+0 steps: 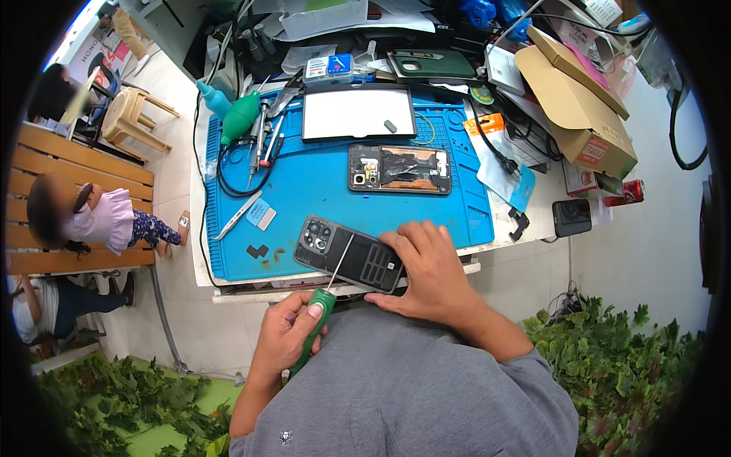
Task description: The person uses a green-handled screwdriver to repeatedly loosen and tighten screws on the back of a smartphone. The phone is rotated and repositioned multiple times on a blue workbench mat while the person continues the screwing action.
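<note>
Close to the bench's near edge lies a dark smartphone (355, 260), its back with several camera lenses facing up. My right hand (422, 266) grips its right end, the thumb at the near edge and the fingers over the far edge. A screwdriver (323, 308) with a green handle is closed in my left hand (288, 333). Its thin metal shaft slants up over the phone's back; whether the tip touches it I cannot tell. Farther back, a second phone (399, 169) lies with its back off and its inner parts exposed.
A blue repair mat (304, 206) covers the bench. On its left are tweezers (239, 215), a green air blower (241, 119) and several screwdrivers. Behind the opened phone sits a white tray (356, 111). Cardboard boxes (579, 114) and cables crowd the right side. People sit at the far left.
</note>
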A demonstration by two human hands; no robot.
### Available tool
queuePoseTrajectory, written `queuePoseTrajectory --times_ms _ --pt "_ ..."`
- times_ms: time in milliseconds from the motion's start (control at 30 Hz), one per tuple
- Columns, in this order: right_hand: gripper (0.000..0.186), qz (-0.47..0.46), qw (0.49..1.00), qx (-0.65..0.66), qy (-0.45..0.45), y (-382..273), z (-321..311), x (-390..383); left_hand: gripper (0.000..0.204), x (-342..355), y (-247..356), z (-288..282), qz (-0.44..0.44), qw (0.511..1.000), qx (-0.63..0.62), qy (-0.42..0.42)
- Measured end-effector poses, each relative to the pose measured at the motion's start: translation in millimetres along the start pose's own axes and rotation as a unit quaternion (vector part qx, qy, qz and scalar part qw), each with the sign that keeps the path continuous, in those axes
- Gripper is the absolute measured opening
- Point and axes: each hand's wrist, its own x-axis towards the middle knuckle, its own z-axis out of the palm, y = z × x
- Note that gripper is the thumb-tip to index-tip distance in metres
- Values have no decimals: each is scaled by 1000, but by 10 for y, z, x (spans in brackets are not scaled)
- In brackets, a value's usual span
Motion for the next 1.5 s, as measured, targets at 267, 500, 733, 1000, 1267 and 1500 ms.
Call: queuePoseTrajectory --times_ms 267,500,733,1000,1267,1500 --pt "82 2 1000 0 13 0 54 -90 36 -14 36 -66 -14 1000 -17 14" --pt "81 8 1000 0 7 -12 65 -106 35 -2 -13 -66 -19 1000 -20 3" --pt "81 19 1000 -6 -4 -41 56 -107 34 4 -36 -95 -36 997 -65 -16" --pt "79 27 1000 3 -15 -44 52 -106 37 10 -17 -85 -38 997 -73 11" --pt "78 15 1000 -13 15 -69 104 -124 36 -17 -15 -86 -51 995 -84 -20" --pt "79 36 999 -11 4 -130 99 -147 37 -8 -38 -102 -43 995 -86 -4"
